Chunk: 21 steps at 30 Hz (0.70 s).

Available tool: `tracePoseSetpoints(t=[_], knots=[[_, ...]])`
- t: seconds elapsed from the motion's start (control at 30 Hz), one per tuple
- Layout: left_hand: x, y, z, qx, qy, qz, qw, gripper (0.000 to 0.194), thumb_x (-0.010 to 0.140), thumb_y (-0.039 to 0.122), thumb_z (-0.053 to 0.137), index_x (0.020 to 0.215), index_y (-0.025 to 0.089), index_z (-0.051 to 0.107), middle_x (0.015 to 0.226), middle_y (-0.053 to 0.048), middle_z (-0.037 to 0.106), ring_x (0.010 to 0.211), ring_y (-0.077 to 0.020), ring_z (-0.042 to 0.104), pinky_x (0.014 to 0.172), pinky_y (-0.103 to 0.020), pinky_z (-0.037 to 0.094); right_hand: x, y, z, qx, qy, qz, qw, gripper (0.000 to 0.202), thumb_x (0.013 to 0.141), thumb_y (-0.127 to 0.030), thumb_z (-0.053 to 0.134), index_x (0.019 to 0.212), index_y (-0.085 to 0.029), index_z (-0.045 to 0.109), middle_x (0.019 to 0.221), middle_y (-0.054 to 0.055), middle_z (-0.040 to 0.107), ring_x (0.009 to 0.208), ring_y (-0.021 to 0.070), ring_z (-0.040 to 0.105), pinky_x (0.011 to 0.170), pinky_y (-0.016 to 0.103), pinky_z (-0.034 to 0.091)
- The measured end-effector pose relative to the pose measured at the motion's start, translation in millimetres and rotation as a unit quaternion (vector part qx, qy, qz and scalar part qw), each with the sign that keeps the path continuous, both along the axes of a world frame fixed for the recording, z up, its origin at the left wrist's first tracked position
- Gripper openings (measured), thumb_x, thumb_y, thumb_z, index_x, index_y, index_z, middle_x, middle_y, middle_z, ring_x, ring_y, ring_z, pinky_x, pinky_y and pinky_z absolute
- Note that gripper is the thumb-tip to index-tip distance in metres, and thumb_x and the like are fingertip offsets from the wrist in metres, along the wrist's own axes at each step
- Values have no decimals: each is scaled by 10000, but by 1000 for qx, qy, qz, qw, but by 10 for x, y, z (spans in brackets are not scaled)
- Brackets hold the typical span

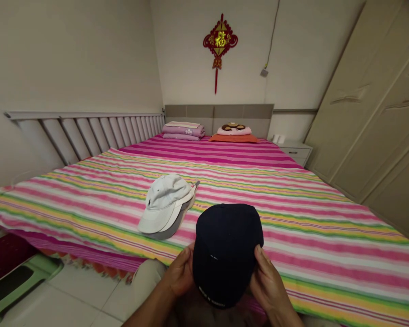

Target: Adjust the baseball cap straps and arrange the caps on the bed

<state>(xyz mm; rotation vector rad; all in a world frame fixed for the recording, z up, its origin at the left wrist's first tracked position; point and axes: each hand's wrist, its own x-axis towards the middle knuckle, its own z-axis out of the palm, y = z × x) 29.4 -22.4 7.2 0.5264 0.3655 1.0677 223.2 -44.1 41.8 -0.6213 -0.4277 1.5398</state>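
A dark navy baseball cap [229, 245] is held up at the bed's near edge, its brim pointing down toward me with small pale lettering along the rim. My left hand [183, 271] grips the cap's left side, thumb uppermost. On the opposite side my right hand [265, 278] is closed on the cap, its thumb against the outside; the other fingers are partly hidden. Just beyond, to the left, a white cap [167, 197] lies on top of other caps, and a grey brim [172, 231] shows beneath it.
The striped bedspread [98, 195] covers the bed. Folded purple bedding [187, 131] and a pink pillow [234, 131] rest by the headboard [191, 111]. A metal railing [88, 131] runs along the left; a green stool [30, 277] stands on the floor. A wardrobe [368, 109] is at right.
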Motion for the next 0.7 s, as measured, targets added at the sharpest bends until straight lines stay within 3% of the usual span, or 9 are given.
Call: tracePoseSetpoints(t=[0.13, 0.23, 0.47, 0.7], knots=[[-77, 217, 270, 99, 63, -17, 993, 453, 586, 309, 715, 969, 97, 601, 820, -94, 659, 778, -212, 614, 726, -295, 458, 70, -16, 30, 17, -41, 21, 999, 329, 636, -340, 694, 934, -207, 650, 946, 47, 685, 938, 224, 594, 879, 369, 431], [-76, 292, 374, 126, 62, -16, 990, 336, 583, 234, 721, 875, 101, 624, 774, -60, 661, 710, -156, 610, 687, -236, 458, 83, -39, 91, 36, -59, 47, 996, 304, 651, -332, 683, 925, -204, 655, 931, 56, 689, 915, 238, 603, 883, 391, 420], [-28, 269, 360, 88, -19, -23, 996, 258, 610, 231, 695, 850, 147, 647, 737, -26, 683, 728, -157, 626, 762, -249, 447, 138, -40, 58, 74, -69, 119, 988, 243, 675, -322, 660, 890, -211, 679, 916, 62, 693, 934, 241, 596, 910, 364, 386], [-71, 313, 337, 43, -15, 10, 999, 369, 554, 54, 679, 896, 181, 622, 659, 29, 672, 565, -88, 609, 640, -184, 469, 193, -35, -28, 99, -84, 172, 977, 462, 564, -399, 724, 985, -229, 640, 1025, 91, 655, 1004, 272, 559, 893, 383, 388]])
